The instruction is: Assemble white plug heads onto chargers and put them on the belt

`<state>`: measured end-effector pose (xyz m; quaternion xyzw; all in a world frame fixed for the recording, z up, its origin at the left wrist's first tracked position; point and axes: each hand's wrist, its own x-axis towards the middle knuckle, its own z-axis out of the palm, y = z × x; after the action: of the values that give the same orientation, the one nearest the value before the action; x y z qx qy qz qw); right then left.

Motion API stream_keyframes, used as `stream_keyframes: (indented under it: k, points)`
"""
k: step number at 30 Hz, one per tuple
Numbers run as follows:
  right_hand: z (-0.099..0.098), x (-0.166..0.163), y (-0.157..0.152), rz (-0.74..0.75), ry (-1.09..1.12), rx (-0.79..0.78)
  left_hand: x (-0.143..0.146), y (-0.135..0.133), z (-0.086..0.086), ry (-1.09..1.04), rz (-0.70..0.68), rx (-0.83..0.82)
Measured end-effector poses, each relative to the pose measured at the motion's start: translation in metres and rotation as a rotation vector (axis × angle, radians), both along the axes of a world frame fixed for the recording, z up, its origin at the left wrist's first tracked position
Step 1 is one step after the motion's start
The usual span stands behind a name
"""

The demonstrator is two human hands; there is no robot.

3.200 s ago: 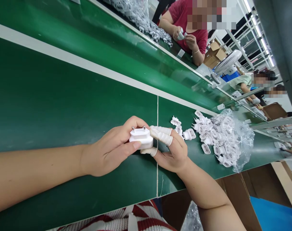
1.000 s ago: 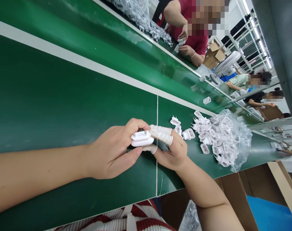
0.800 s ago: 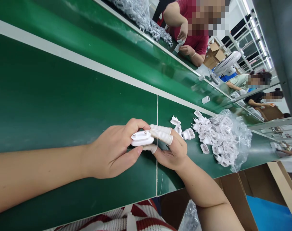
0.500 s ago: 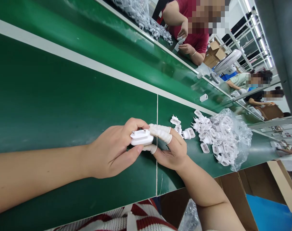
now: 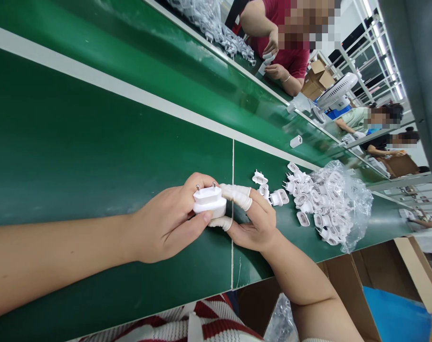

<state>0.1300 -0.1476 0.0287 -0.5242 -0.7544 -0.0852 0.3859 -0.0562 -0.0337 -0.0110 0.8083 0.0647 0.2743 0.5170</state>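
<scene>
— Charger plug (image 5: 209, 202), white, with two pins: where does it sit just now?

— Between the two hands, held a little above the green counter (image 5: 76, 152). The left hand (image 5: 166, 223) has it closed in its grip, forefinger curled over the far side, thumb pressed along the near side. The pins point up and slightly away from the person.

— And the right hand (image 5: 254, 223)?

— Its grip is closed on the same plug from the right end. The fingers (image 5: 237, 194) wear pale finger cots and lie over the top right edge, with the cotted thumb under it. So the plug's long axis runs left to right, from one hand to the other, and both hands touch it.

— What lies near?

— To the right, well apart from the grip, a heap of small white plug parts (image 5: 319, 204) spills out of a clear plastic bag (image 5: 358, 209). The right hand is the nearer to it.

— Anything you can't make out?

— The plug's underside and its left end are covered by the left hand. Whether the body is one piece or two pressed together, I cannot tell. Across the counter another person's hands (image 5: 273, 59) hold something small and white, too blurred to name.
</scene>
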Motion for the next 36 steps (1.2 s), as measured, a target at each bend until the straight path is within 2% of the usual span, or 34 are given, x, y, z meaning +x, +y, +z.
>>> stream_keyframes:
  k: [13, 17, 22, 28, 36]
  points:
    - [0.0004, 0.0021, 0.0001, 0.014, 0.022, -0.023, 0.0007, -0.0009, 0.0006, 0.036, 0.027, 0.001]
    - [-0.0001, 0.0031, -0.0006, 0.015, 0.019, -0.021, 0.0012, -0.0013, 0.0036, 0.047, 0.071, 0.073]
    - [-0.0001, 0.0026, -0.0012, 0.022, 0.014, -0.005, 0.0011, 0.0005, 0.0082, -0.044, 0.096, 0.184]
    - [-0.0013, 0.0024, -0.0013, -0.007, 0.011, -0.004, 0.0037, 0.0015, 0.0055, -0.085, 0.158, 0.312]
    - [-0.0021, 0.0030, -0.0022, 0.004, 0.024, -0.003, 0.0039, 0.0024, 0.0042, -0.096, 0.170, 0.367]
